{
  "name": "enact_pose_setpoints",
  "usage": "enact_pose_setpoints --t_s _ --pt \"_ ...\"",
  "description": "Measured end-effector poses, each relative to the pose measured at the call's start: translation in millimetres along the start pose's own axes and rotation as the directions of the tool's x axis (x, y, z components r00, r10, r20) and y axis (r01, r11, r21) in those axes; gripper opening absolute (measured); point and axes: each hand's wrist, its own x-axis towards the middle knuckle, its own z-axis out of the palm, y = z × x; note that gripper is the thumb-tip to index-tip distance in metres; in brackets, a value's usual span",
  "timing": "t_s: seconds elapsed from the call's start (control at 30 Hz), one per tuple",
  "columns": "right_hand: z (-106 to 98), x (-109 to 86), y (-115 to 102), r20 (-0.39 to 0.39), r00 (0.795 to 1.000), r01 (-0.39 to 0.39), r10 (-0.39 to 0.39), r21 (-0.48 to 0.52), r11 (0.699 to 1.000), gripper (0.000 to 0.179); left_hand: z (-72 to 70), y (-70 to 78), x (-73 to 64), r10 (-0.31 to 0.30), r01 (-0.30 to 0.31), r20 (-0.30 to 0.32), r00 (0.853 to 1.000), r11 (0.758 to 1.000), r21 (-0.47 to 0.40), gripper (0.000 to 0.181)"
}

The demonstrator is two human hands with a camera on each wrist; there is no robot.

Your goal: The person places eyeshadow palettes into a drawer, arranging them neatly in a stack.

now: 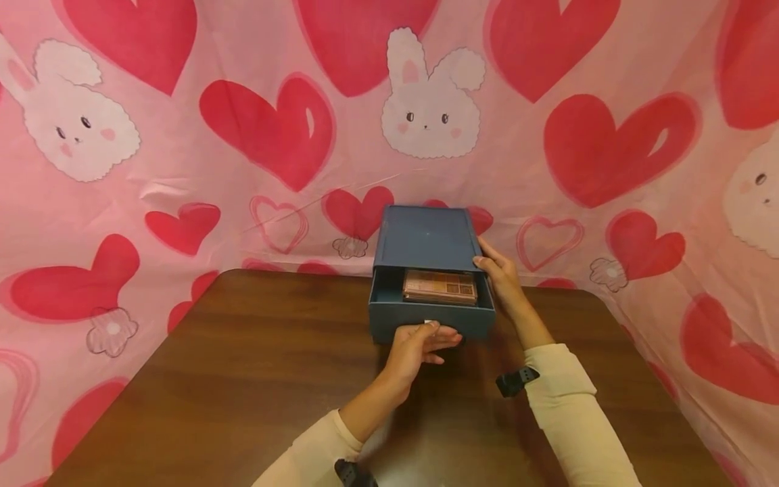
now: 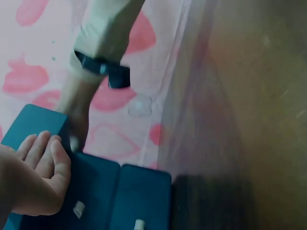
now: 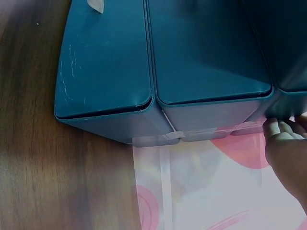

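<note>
A blue stacked drawer box [image 1: 429,237] stands at the far side of the table, its top drawer [image 1: 395,312] pulled partway out. Inside that drawer lies a flat stack with a brown, gridded top, like a makeup palette [image 1: 439,287]. My left hand [image 1: 410,355] is at the drawer's front and pinches its small white pull tab [image 1: 431,322], thumb uppermost and other fingers extended. With my right hand [image 1: 502,274] I grip the box's right front edge near the top. The lower drawer fronts [image 2: 141,196] show in the left wrist view, closed.
The brown wooden table [image 1: 243,379] stretches to both sides and in front of the box. A pink cloth [image 1: 274,135] with hearts and rabbits hangs right behind it. Dark bands [image 1: 517,382] are strapped on both wrists.
</note>
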Motion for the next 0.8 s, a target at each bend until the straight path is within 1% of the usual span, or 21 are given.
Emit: enact_pose_setpoints --t_s 0.2,0.33,0.4,0.43,0.5,0.57,0.6,0.67,0.7,0.73,0.77,0.8 --pt "3.8 -2.5 3.4 0.007 1.0 0.029 -0.029 0.037 0.999 0.062 -8.1 -4.5 33.5 0.0 -0.001 -0.05 0.999 1.0 -0.019 0.049" --pt "3.8 -1.8 2.9 -0.017 0.999 0.031 -0.03 0.042 0.999 0.061 -11.4 -1.2 55.3 -0.004 0.003 -0.063 0.998 1.0 -0.025 0.047" --pt "4.4 -0.4 2.0 -0.023 0.999 0.036 -0.035 0.044 0.998 0.061 -12.9 1.4 60.9 -0.013 0.011 -0.065 0.998 1.0 -0.025 0.047" --pt "5.5 0.3 2.0 -0.025 0.999 0.035 -0.033 0.048 0.998 0.061 -14.2 3.0 61.1 -0.027 0.025 -0.065 0.998 0.999 -0.024 0.048" --pt "8.0 0.5 2.7 -0.018 1.0 0.026 -0.025 0.059 0.998 0.061 -17.4 5.3 56.7 -0.051 0.051 -0.069 0.996 0.999 0.005 0.05" --pt "9.6 -0.9 4.3 -0.012 1.0 0.029 -0.028 0.057 0.998 0.06 -20.9 6.0 48.3 -0.058 0.062 -0.051 0.997 0.996 0.062 0.05" --pt "9.9 -2.2 5.5 -0.012 1.0 0.027 -0.026 0.058 0.998 0.06 -23.1 5.7 42.6 -0.05 0.053 -0.032 0.998 0.993 0.106 0.05" --pt "9.2 -5.0 6.9 -0.001 1.0 0.024 -0.024 0.058 0.998 0.06 -28.1 5.0 28.9 -0.012 0.01 0.011 1.0 0.973 0.229 0.045" --pt "8.6 -6.4 7.7 -0.001 1.0 0.029 -0.029 0.058 0.998 0.06 -31.4 4.0 21.5 0.018 -0.028 0.036 0.999 0.955 0.294 0.041" --pt "8.0 -7.7 8.6 0.002 0.999 0.034 -0.034 0.056 0.998 0.06 -35.4 2.5 14.1 0.057 -0.074 0.059 0.997 0.928 0.365 0.039" --pt "7.0 -9.5 9.7 0.007 0.999 0.043 -0.044 0.05 0.998 0.059 -40.1 0.8 6.7 0.094 -0.118 0.076 0.993 0.896 0.428 0.036" --pt "5.8 -12.2 11.4 0.009 0.999 0.045 -0.045 0.049 0.998 0.057 -45.7 -0.8 -0.7 0.13 -0.155 0.086 0.988 0.856 0.494 0.033"
